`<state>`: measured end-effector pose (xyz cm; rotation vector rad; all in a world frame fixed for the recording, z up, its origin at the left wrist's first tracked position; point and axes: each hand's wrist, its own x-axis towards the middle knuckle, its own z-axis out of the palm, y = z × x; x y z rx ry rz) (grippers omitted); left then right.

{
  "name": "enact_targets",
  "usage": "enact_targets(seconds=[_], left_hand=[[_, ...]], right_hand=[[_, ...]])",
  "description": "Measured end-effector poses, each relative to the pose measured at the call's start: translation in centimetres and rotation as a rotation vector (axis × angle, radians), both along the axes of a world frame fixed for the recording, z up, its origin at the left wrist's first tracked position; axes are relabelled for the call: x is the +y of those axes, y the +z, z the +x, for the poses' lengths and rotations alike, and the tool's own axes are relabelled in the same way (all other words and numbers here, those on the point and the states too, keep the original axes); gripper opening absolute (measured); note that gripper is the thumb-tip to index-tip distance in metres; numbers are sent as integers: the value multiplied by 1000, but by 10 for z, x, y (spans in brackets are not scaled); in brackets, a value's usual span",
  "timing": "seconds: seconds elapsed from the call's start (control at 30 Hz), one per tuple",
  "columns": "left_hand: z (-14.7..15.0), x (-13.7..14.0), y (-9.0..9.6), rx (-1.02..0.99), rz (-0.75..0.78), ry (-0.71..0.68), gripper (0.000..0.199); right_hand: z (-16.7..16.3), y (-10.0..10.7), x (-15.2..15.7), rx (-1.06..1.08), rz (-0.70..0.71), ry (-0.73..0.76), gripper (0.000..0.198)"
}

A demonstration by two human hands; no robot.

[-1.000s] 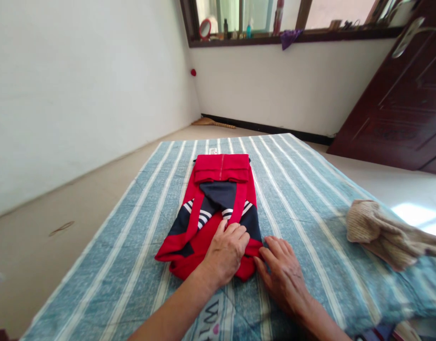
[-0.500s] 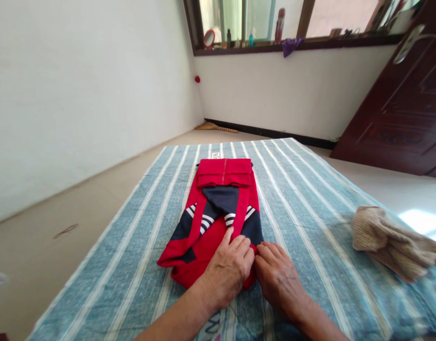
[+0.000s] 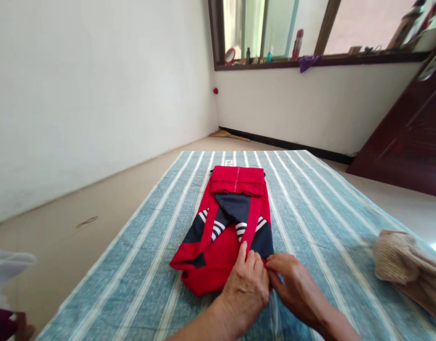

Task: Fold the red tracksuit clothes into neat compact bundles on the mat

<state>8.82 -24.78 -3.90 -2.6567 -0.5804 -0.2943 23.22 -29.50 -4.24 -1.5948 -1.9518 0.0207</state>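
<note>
A folded red jacket (image 3: 218, 265) with navy panels and white stripes lies on the striped blue cloth (image 3: 139, 265). Its red hem is folded over at the far end. My left hand (image 3: 248, 284) presses on the jacket's near right part, thumb side stretched along a red strip and the other fingers curled into the fabric. Beside it, my right hand (image 3: 292, 279) pinches the jacket's near right edge. The two hands almost touch, and they hide the corner between them.
A beige knitted garment (image 3: 398, 260) lies bunched at the right. A broom (image 3: 228, 136) is on the floor by the wall. A dark red door (image 3: 402, 137) stands at right. White material (image 3: 8, 265) and a maroon cloth (image 3: 1, 322) show at lower left.
The view has swung left, so everything appears further right. My right hand has turned its wrist outward at the jacket's edge. My left hand stays on the jacket.
</note>
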Motion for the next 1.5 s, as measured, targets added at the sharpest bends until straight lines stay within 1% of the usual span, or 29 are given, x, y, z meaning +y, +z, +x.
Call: enact_targets(seconds=[0.1, 0.13, 0.2, 0.3, 0.37, 0.47, 0.53, 0.6, 0.7, 0.87, 0.97, 1.03, 1.13, 1.27, 1.33, 1.37, 1.43, 1.5], left_hand=[[6, -3, -5, -16, 37, 25, 27], [8, -4, -7, -17, 45, 38, 27], [12, -6, -9, -8, 54, 53, 28], [16, -8, -10, -6, 96, 59, 29], [18, -10, -8, -14, 131, 50, 27], [19, -14, -5, 8, 152, 48, 26], [20, -16, -5, 35, 152, 59, 27], [21, -18, -7, 41, 156, 59, 27], [23, -19, -11, 22, 156, 47, 28], [25, -19, -11, 59, 137, 33, 31], [26, -20, -9, 91, 127, 5, 28], [27, -21, -8, 101, 120, -16, 27], [28, -22, -7, 97, 97, -23, 26], [28, -22, -7, 100, 69, -27, 26], [30, -21, -8, 112, 56, -28, 25], [31, -21, -8, 117, 51, -30, 25], [33, -21, -11, 123, 41, -39, 23], [36, -20, -14, 128, 51, -28, 22]], right_hand=[[2, 12, 24, 43, -74, -26, 24], [2, 16, 34, 17, -77, -45, 25], [1, 23, 53, -108, -71, -54, 30], [0, 26, 76, -339, -52, 58, 40], [1, 24, 86, -418, -37, 145, 34], [8, 17, 96, -463, 3, 226, 17], [14, 13, 101, -480, 47, 274, 13], [21, 11, 104, -485, 96, 309, 15], [29, 14, 105, -469, 143, 322, 18], [35, 16, 103, -479, 103, 335, 23], [36, 9, 102, -440, 159, 288, 28], [35, 3, 100, -426, 163, 262, 28], [30, -2, 97, -447, 73, 259, 24], [26, 2, 93, -398, -44, 227, 26], [24, 6, 91, -311, -72, 217, 31], [23, 8, 90, -240, -61, 211, 33], [19, 11, 87, -53, -25, 217, 37], [13, 13, 84, 125, -28, 254, 33]])
